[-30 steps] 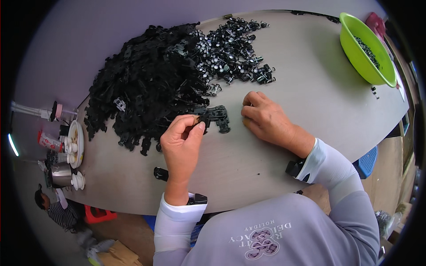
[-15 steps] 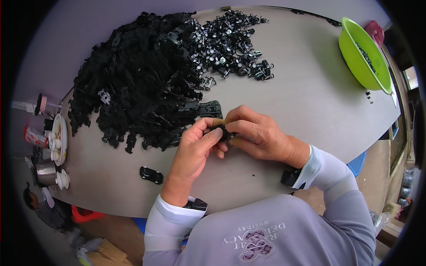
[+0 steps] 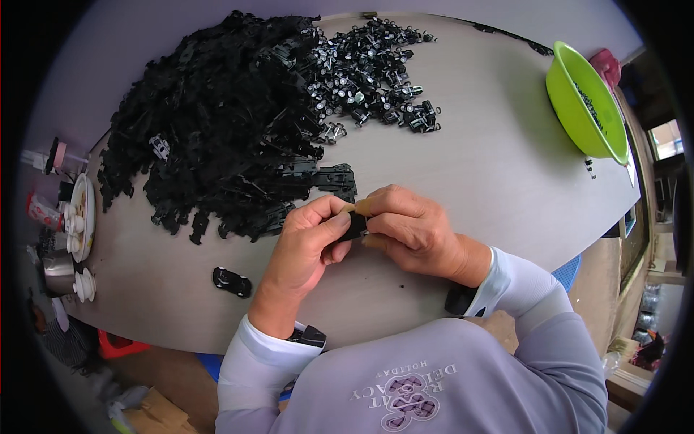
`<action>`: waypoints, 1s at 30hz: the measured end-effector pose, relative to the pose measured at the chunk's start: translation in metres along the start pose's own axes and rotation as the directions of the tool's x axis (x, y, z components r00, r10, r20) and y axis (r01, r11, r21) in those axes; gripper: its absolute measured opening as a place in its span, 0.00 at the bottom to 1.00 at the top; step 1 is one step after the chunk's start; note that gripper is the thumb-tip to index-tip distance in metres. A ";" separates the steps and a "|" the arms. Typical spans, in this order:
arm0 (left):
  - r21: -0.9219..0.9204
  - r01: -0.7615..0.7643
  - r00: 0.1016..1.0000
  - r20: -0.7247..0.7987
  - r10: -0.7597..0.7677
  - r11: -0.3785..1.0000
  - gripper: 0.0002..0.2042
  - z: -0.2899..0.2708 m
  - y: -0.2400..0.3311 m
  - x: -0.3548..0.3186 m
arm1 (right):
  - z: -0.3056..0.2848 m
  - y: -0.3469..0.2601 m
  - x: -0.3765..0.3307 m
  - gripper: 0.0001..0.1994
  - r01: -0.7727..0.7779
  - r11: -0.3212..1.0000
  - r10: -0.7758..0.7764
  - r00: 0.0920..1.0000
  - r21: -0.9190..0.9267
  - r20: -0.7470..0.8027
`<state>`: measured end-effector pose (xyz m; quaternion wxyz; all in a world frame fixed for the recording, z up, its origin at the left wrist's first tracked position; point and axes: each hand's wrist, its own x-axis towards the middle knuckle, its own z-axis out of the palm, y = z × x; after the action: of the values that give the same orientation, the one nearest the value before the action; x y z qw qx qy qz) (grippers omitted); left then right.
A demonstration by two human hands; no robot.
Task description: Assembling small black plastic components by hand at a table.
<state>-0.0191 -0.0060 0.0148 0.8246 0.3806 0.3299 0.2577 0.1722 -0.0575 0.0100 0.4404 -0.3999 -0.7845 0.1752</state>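
Between my hands is a small black plastic toy car chassis (image 3: pixel 353 227), mostly covered by fingers. My left hand (image 3: pixel 309 237) pinches it between thumb and fingers. From the other side, the fingertips of my right hand (image 3: pixel 413 230) close on its right end; whether they also hold a tiny part is hidden. Tan covers wrap some fingertips. Just beyond my hands lie flat black chassis pieces (image 3: pixel 334 178) at the edge of a big heap of black chassis (image 3: pixel 217 123). A single black toy car chassis with wheels (image 3: pixel 232 282) rests left of my left forearm.
Behind the heap's right side spreads a pile of wheel-and-axle sets (image 3: pixel 361 72). At the far right a lime green basin (image 3: pixel 578 108) holds small dark parts, with a loose wheel set (image 3: pixel 590 168) beside it. Along the left edge stand a tray (image 3: pixel 85 217), cups and a metal mug (image 3: pixel 58 273).
The whole view has shifted slightly. My hands still work close together on the chassis, which has turned a little and shows more of its dark surface between my fingers.
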 end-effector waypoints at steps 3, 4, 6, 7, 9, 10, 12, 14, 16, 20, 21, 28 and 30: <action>-0.061 0.004 0.999 0.055 0.000 0.998 0.08 -0.001 0.000 -0.003 | -0.005 0.002 0.000 0.12 0.013 0.995 -0.009 0.999 0.096 -0.038; -0.106 0.008 0.997 0.074 -0.001 0.994 0.08 -0.002 0.000 -0.005 | -0.006 0.003 0.001 0.11 0.045 0.989 -0.040 0.999 0.143 -0.036; -0.133 0.015 0.996 0.091 -0.003 0.991 0.09 -0.004 -0.001 -0.002 | -0.008 0.004 0.003 0.11 0.079 0.979 -0.074 0.997 0.189 -0.035; -0.130 0.013 0.995 0.097 0.000 0.991 0.09 -0.003 -0.001 -0.001 | -0.007 0.002 0.003 0.11 0.083 0.986 -0.080 0.996 0.145 -0.027; -0.126 0.014 0.995 0.102 -0.001 0.992 0.09 0.000 -0.003 0.000 | -0.005 0.000 0.001 0.11 0.085 0.991 -0.083 0.996 0.102 -0.021; -0.084 -0.007 0.996 0.091 0.015 0.996 0.09 0.001 -0.004 0.001 | -0.005 0.001 0.000 0.11 0.083 0.994 -0.083 0.997 0.071 -0.006; -0.041 -0.030 0.995 0.090 0.033 0.999 0.08 0.002 -0.004 0.001 | -0.005 -0.001 -0.001 0.11 0.082 0.996 -0.082 0.997 0.032 0.007; 0.025 0.040 0.999 0.002 -0.040 0.999 0.07 0.000 -0.004 0.004 | -0.008 0.002 0.004 0.12 -0.004 0.993 -0.001 0.999 0.117 0.048; 0.036 0.022 0.999 0.032 -0.024 0.999 0.07 0.003 -0.006 0.004 | -0.017 0.010 0.005 0.12 -0.041 0.976 0.028 0.997 0.214 0.067; 0.051 0.027 1.000 -0.011 -0.027 0.998 0.07 0.005 -0.010 0.003 | -0.048 0.063 0.006 0.11 -0.347 0.936 0.319 0.909 -0.062 -0.270; 0.078 0.014 1.000 -0.002 -0.014 0.997 0.07 0.009 -0.009 0.004 | -0.059 0.074 0.006 0.11 -0.352 0.933 0.319 0.906 -0.075 -0.279; 0.026 -0.096 0.988 -0.116 0.099 0.995 0.06 0.007 -0.005 0.007 | -0.071 0.075 0.005 0.14 -0.328 0.890 0.315 0.944 -0.315 -0.092; 0.058 -0.073 0.992 -0.097 0.079 0.996 0.07 0.001 -0.009 0.007 | -0.071 0.068 0.004 0.14 -0.384 0.878 0.381 0.922 -0.285 -0.070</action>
<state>-0.0116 -0.0069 0.0057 0.7861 0.4019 0.3626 0.2984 0.2628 -0.0179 0.0086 0.3376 -0.6086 -0.7046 0.1382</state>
